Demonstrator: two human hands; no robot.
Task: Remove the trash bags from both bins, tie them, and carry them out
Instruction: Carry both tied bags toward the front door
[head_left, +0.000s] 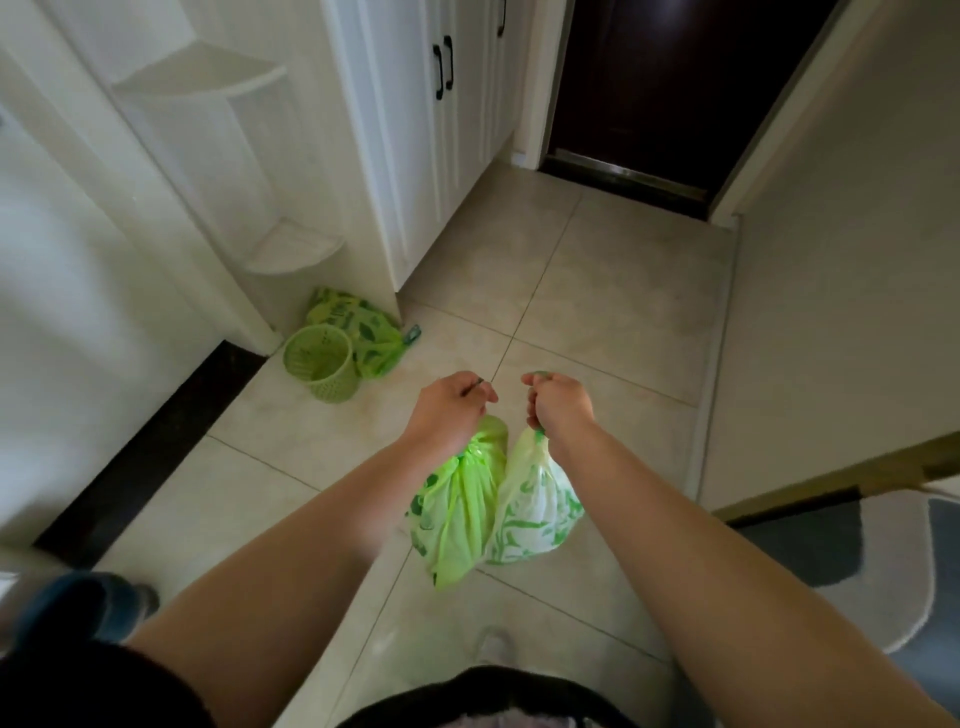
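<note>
Two tied bags hang in our grip: left hand (447, 402) fisted on the green bag (460, 504), right hand (558, 402) fisted on the paler bag (537, 512), both dangling straight down, touching each other, clear of the floor (597, 291). The dark door (670, 88) lies straight ahead, slightly right, so we judge the right hand nearer. Empty green bin (319, 366) sits left.

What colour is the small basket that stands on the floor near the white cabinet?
Light green, with a perforated wall; the basket shows in the head view, the only one.
</note>
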